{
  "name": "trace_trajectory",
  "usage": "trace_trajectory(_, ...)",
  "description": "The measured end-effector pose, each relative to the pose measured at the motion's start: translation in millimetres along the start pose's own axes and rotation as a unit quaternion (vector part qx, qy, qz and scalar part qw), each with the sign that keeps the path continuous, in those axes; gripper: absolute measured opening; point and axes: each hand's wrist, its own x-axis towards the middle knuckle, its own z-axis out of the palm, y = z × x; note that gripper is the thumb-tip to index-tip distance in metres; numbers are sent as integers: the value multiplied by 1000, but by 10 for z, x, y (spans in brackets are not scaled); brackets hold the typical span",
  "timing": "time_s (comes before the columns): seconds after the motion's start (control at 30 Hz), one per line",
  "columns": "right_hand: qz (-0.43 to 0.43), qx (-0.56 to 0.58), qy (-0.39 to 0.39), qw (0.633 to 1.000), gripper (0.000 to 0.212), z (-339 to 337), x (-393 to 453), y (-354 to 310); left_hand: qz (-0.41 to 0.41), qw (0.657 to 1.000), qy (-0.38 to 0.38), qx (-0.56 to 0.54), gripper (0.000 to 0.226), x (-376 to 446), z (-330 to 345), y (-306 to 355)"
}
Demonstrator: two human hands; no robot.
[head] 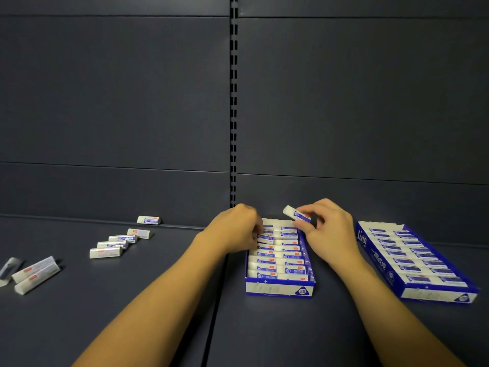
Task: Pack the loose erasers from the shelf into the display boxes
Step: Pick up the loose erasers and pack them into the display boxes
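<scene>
— Your right hand (326,226) pinches one eraser (296,214) between thumb and fingertips, tilted, just above the far end of the display box (279,287) between your two hands. What is your left doing?

— Your left hand (235,229) lies on that box's far left corner, fingers curled down onto the packed erasers (280,256). Whether it grips one or only presses them, I cannot tell; your knuckles hide the fingertips.

— How many boxes do you count?

— Two. One lies under your hands, filled in two columns; the rows nearest you show clearly, the far rows are covered by your hands. A second box (415,260) sits right of your right hand, angled, also full in two columns.

— And the loose ones?

— Left of your left hand, well apart on the shelf (158,300): one single eraser (149,220) against the back panel, then a row of four (116,245) lying side by side in a diagonal. Farther left, two more (34,274) lie touching, and at the frame's edge another piece (8,268) is cut off and blurred; you cannot tell what it is.

— Can you read the printing?

— Only "2B" on the near box's front. The rest is too small.
</scene>
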Motion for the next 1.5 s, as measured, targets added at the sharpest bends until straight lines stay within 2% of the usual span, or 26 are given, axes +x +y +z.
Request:
trace_trajectory(0.37, 14, -8, -36, 999, 30, -19, -40, -14, -2, 999, 28, 22, 33, -21, 54, 74)
trace_trajectory(0.63, 22, -27, -73, 997, 33, -27, -59, -31, 9, 997, 46, 60, 20, -42, 100, 98)
trace_trajectory(0.8, 20, -36, -94, 995, 31, -33, -51, -67, 9, 998, 56, -21, 27, -87, 115, 30)
trace_trajectory(1.0, 14, -75, -124, 989, 29, -22, 7, -108, -36, 982, 152, -110, 22, -220, 45, -182)
trace_trajectory(1.2, 18, -143, -158, 977, 30, 51, 51, -148, -52, 984, 124, -115, 26, -280, 124, -273)
trace_trajectory(1.5, 21, -174, -179, 968, 30, 104, 38, -101, -70, 985, 141, -65, 28, -298, 130, -303)
